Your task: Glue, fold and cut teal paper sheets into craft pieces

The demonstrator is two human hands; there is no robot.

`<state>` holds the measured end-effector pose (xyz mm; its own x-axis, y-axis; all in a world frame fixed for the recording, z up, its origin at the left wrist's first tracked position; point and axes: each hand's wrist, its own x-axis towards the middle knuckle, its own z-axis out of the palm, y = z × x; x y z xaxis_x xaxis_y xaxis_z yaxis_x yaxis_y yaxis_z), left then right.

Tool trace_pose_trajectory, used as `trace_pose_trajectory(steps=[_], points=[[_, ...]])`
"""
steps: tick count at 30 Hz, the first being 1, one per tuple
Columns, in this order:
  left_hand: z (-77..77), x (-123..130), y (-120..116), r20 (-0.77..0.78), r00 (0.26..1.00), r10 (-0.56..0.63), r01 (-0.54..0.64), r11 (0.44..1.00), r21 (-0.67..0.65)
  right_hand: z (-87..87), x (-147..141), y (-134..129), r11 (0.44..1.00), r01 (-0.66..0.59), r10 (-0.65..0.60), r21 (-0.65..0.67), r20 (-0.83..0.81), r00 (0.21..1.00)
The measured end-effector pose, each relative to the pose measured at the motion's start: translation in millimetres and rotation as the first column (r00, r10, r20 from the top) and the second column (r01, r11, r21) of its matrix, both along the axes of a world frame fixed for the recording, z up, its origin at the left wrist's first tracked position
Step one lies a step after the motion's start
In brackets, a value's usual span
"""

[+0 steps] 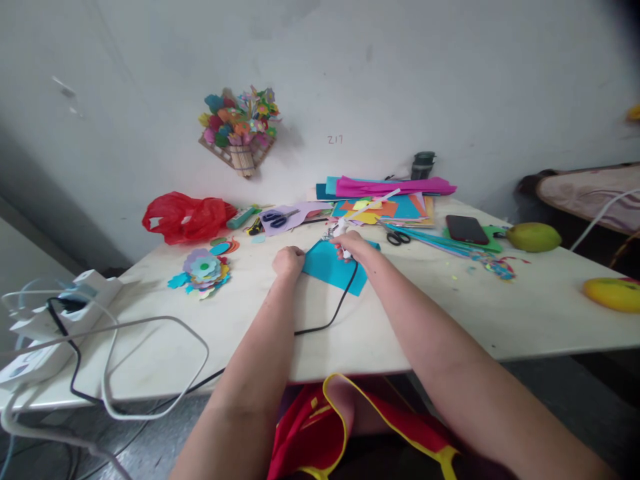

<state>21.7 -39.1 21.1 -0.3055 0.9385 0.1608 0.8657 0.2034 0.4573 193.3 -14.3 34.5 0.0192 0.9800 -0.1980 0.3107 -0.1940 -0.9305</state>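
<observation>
In my right hand (349, 244) is a white hot glue gun (343, 228), a long pale glue stick (383, 200) sticking out of its back and a black cord trailing down from the grip. Its nozzle end points left, over the far edge of a blue sheet of paper or felt (333, 267) lying on the table. My left hand (290, 261) is closed at the sheet's left corner, fingers pinching the edge. The nozzle tip is too small to make out.
Left of the sheet lies a pile of paper flowers (203, 267), with a red plastic bag (183, 217) behind. Black scissors (399, 237), a phone (466, 229) and a green mango (534, 237) lie to the right. A power strip (75, 320) with loose cables sits at the left edge.
</observation>
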Motion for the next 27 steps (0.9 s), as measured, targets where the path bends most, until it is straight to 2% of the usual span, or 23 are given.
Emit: trace_pose_trajectory(steps=[3, 10, 18, 27], points=[[4.9, -3.3, -2.1, 0.010, 1.000, -0.006, 0.006, 1.000, -0.014, -3.3, 0.6, 2.5, 1.000, 0.007, -0.007, -0.004, -0.003, 1.000], [16.8, -22.3, -6.1, 0.004, 0.998, -0.062, 0.062, 0.982, -0.179, -0.5, 0.7, -2.0, 1.000, 0.013, -0.013, -0.021, -0.009, 1.000], [9.0, -24.3, -0.6, 0.030, 0.996, -0.085, 0.088, 0.989, -0.123, 6.6, -2.0, -11.4, 1.000, 0.014, -0.014, -0.021, -0.010, 1.000], [2.6, -27.1, 4.7, 0.105, 0.993, -0.044, 0.052, 0.996, -0.072, 1.7, -5.3, -6.8, 1.000, 0.016, -0.017, -0.025, -0.025, 1.000]])
